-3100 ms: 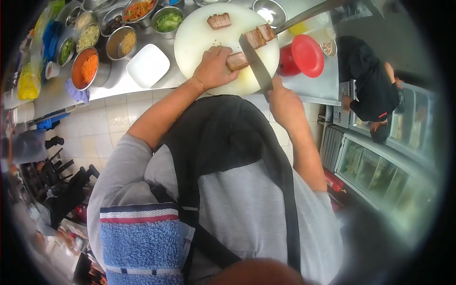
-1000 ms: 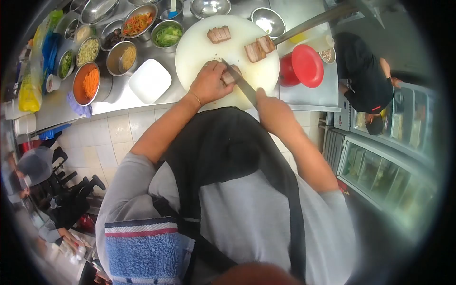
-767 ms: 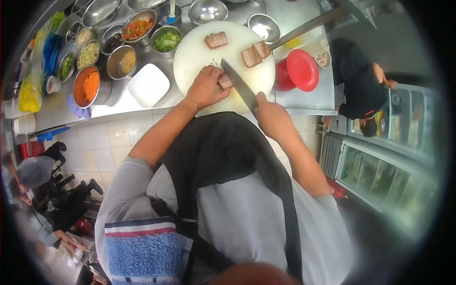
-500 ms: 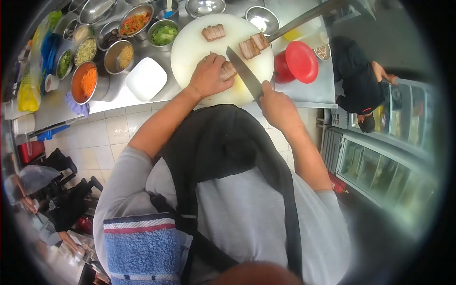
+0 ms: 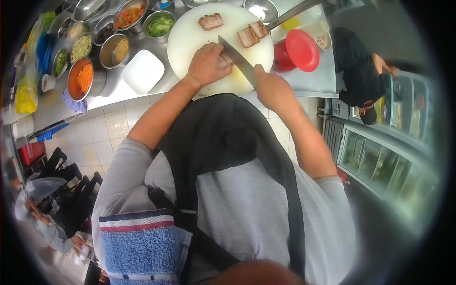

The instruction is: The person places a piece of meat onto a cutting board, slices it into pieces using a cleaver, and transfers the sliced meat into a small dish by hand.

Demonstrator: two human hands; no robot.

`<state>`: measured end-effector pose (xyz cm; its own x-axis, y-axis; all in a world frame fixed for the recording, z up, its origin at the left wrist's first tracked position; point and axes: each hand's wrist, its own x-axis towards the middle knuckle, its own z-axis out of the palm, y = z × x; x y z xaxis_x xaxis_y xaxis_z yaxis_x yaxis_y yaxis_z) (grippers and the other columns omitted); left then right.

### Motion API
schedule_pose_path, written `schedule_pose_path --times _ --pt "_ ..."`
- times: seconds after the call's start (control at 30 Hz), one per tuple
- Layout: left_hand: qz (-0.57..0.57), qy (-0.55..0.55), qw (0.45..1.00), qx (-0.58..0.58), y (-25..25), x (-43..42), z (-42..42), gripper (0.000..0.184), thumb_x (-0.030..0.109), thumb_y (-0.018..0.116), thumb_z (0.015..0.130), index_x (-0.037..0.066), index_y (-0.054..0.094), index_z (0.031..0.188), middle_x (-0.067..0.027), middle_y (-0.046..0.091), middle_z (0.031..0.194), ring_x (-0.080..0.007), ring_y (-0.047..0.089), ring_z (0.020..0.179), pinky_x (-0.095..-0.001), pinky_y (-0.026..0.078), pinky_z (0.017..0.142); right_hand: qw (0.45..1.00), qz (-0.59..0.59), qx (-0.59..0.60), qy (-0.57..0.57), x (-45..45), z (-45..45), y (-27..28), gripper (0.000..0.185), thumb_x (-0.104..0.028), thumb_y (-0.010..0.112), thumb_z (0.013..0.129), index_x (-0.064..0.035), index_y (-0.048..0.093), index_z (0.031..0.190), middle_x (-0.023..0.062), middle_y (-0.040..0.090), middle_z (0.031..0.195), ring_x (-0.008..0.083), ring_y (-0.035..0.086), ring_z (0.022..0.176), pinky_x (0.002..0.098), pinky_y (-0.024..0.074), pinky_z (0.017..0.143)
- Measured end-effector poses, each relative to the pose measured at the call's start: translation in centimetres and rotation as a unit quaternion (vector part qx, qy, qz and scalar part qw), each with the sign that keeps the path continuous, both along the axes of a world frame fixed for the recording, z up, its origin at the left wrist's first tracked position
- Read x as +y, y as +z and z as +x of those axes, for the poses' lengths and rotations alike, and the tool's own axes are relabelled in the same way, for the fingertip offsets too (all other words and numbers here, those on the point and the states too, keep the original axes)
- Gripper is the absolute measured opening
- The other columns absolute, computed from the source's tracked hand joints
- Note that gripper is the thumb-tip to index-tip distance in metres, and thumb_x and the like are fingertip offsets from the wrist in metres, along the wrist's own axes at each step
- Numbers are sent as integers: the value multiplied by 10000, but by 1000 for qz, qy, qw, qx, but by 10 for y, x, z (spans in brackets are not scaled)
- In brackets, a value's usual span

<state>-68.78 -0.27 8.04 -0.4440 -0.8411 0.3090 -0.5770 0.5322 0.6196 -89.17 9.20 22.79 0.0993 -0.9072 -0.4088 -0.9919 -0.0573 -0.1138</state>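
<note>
On the round white cutting board (image 5: 183, 35), my left hand (image 5: 208, 65) presses down with bent fingers on a piece of cooked meat (image 5: 225, 59), which looks like pork belly. My right hand (image 5: 274, 89) grips a kitchen knife (image 5: 238, 61) by its handle, which the fingers mostly hide. The blade points up and left, right beside the meat and close to the left fingertips. Sliced meat (image 5: 210, 21) lies near the board's far edge. More meat pieces (image 5: 252, 34) rest at the board's right, against the end of a long metal handle (image 5: 294, 17).
A white square dish (image 5: 143, 71) stands left of the board. Farther left are several metal bowls, including carrot strips (image 5: 85, 79) and green vegetable slices (image 5: 159, 25). A red container (image 5: 302, 51) stands right. A person in black (image 5: 356, 66) is by the glass-fronted fridges (image 5: 380, 164).
The knife has shifted slightly left over the board, closer to my left fingers and the meat. My left hand keeps its hold. The whole counter sits a little higher in view.
</note>
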Motion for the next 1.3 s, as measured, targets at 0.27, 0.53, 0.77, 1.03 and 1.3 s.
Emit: schedule_pose_path --times 0.27,0.53,0.77,1.03,1.3 --pt "-6 11 1000 2 -2 1 0 443 298 836 772 18 682 1079 -170 697 1025 -374 690 967 -471 569 882 999 40 6 10 -14 -1 -3 245 -20 552 941 15 508 1179 307 749 917 475 756 926 572 593 823" --pt "10 -3 1000 7 3 2 3 485 321 876 771 30 693 1113 -165 705 1034 -380 690 1007 -461 565 916 1000 23 -18 3 -3 -6 -29 266 -34 578 941 7 480 1185 306 747 912 493 748 925 574 592 827" --pt "11 20 999 31 12 25 32 539 339 875 776 32 675 1171 -153 666 1130 -366 660 1089 -455 546 974 999 16 -38 -27 12 0 13 251 -66 593 971 -7 462 1176 295 743 889 497 744 894 591 585 806" --pt "12 9 1000 13 9 20 29 448 305 868 791 36 676 1093 -150 680 1046 -359 671 1005 -449 557 919 998 48 -28 -1 12 16 10 219 -52 563 981 -1 474 1174 297 744 882 482 752 903 580 591 817" --pt "-1 11 1000 16 2 15 27 415 283 866 780 33 679 1053 -147 707 1024 -347 676 991 -445 557 904 998 58 -12 12 -5 25 -2 247 -13 554 938 7 490 1176 310 746 910 477 758 932 565 596 832"
